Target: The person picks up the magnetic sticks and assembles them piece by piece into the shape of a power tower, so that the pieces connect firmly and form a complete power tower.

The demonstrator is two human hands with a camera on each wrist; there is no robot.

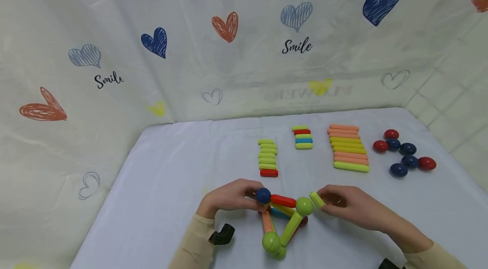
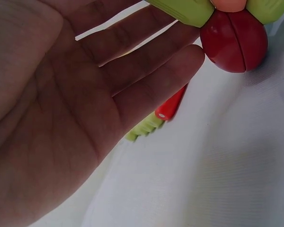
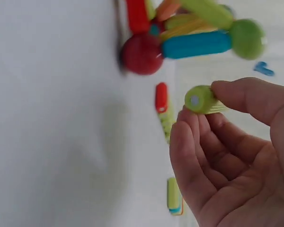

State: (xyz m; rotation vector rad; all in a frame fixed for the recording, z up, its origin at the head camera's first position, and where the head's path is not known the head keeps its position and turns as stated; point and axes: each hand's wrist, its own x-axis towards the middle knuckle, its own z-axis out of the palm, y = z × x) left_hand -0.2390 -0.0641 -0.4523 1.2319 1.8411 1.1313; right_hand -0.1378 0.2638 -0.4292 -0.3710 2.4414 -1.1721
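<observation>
My left hand (image 1: pixel 234 196) holds a frame of magnetic building sticks and balls at its dark blue ball (image 1: pixel 263 195). Red, lime, yellow, salmon and blue sticks join its balls, among them a lime ball (image 1: pixel 304 206) at the upper right corner and another lime ball (image 1: pixel 271 242) low in front. A dark red ball (image 2: pixel 234 41) of the frame shows beside the left fingers in the left wrist view. With thumb and fingertips, my right hand (image 1: pixel 356 206) pinches a short lime magnetic stick (image 3: pixel 201 100). One end of that stick points at the upper right lime ball, close beside it.
Behind the frame lie a row of short lime sticks (image 1: pixel 267 155) with one red stick, a smaller mixed row (image 1: pixel 303 137) and a row of longer sticks (image 1: pixel 348 149). Several red and dark blue balls (image 1: pixel 409 162) sit at the right. A white cloth (image 1: pixel 171 184) covers the table.
</observation>
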